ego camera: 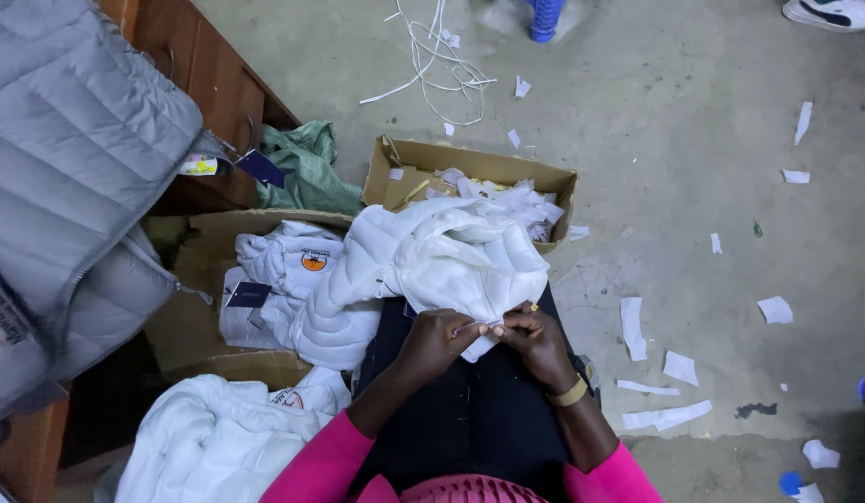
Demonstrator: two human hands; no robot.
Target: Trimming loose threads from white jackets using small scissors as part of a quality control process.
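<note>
A white quilted jacket [432, 256] lies across my dark-clothed lap. My left hand [437, 340] and my right hand [535, 340] meet at its near hem, both pinching a small white tag or fabric edge [477, 346]; a thin purplish item shows between the left fingers, too small to identify. A gold band sits on my right wrist [570, 393]. My sleeves are pink.
A cardboard box [469, 168] of white paper scraps stands beyond the jacket. More white jackets [279, 270] lie on cardboard at left, another [213, 433] at lower left. A grey quilted jacket [69, 168] hangs over a wooden cabinet. Paper scraps [665, 368] litter the concrete floor.
</note>
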